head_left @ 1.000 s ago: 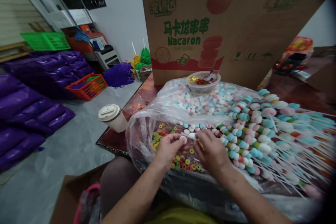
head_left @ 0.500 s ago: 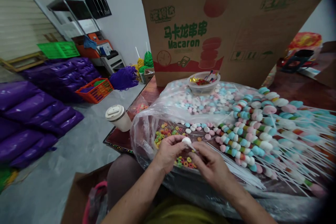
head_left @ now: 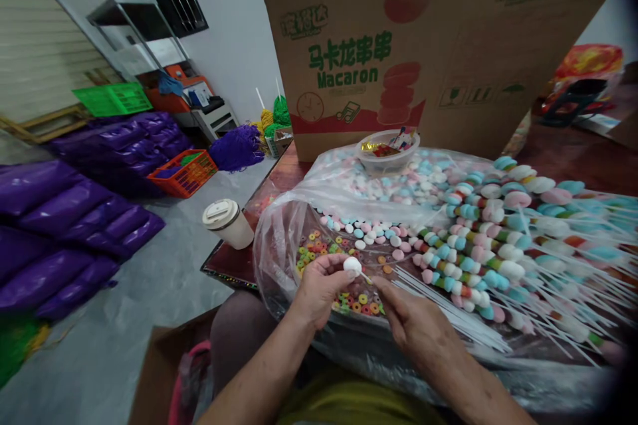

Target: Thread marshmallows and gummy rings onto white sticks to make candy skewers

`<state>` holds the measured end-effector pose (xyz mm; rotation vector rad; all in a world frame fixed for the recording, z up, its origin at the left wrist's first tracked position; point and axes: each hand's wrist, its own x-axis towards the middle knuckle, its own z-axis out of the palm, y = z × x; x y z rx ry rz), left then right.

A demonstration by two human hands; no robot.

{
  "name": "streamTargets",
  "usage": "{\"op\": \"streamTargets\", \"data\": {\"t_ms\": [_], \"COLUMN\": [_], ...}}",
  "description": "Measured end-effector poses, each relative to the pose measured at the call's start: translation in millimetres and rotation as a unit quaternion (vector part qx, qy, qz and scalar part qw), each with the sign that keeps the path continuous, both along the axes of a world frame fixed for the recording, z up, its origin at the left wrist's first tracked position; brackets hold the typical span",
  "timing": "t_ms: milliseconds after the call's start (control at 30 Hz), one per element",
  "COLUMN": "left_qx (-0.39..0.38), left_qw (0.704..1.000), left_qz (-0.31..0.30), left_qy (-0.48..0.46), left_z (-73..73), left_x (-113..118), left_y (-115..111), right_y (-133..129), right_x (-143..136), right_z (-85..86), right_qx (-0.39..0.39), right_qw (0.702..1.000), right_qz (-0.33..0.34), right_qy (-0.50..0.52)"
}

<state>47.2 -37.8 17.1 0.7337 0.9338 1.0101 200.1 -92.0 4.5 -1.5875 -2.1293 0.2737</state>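
Note:
Between thumb and fingers of my left hand is a white marshmallow. My right hand pinches a thin white stick whose tip meets the marshmallow. Below both hands lie colourful ring-shaped pieces on clear plastic. Loose pink, blue and white marshmallows are spread just beyond. Bare white sticks lie beside my right hand. Stacked to the right are finished-looking marshmallow skewers, with coloured pieces between the marshmallows and their sticks pointing right.
A large cardboard box stands behind a clear bag of marshmallows and a plastic bowl of wrappers. A lidded cup sits at the table's left edge. Purple packages and an orange crate occupy the floor at left.
My right hand has drawn back slightly to the right and down, so more of the stick shows beside the marshmallow. My left hand keeps its hold, and the view has shifted slightly.

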Motion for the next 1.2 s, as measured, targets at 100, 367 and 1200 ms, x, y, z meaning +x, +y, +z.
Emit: {"op": "streamTargets", "data": {"t_ms": [100, 367, 1200], "left_qx": [0.014, 0.117, 0.252], "left_qw": [0.998, 0.975, 0.764], "left_qz": [0.026, 0.065, -0.043], "left_qy": [0.052, 0.180, 0.592], "left_z": [0.0, -19.0, -32.8], "left_x": [3.3, 13.7, -6.1], "left_y": [-0.5, -6.2, 2.3], "right_y": [-0.9, -4.1, -0.2], "right_x": [0.4, -17.6, 14.2], "right_z": [1.8, 24.3, -37.7], "right_qx": [-0.004, -0.078, -0.155], "right_qw": [0.998, 0.965, 0.982], "right_qz": [-0.021, -0.076, -0.087], "right_qy": [-0.066, -0.238, -0.059]}}
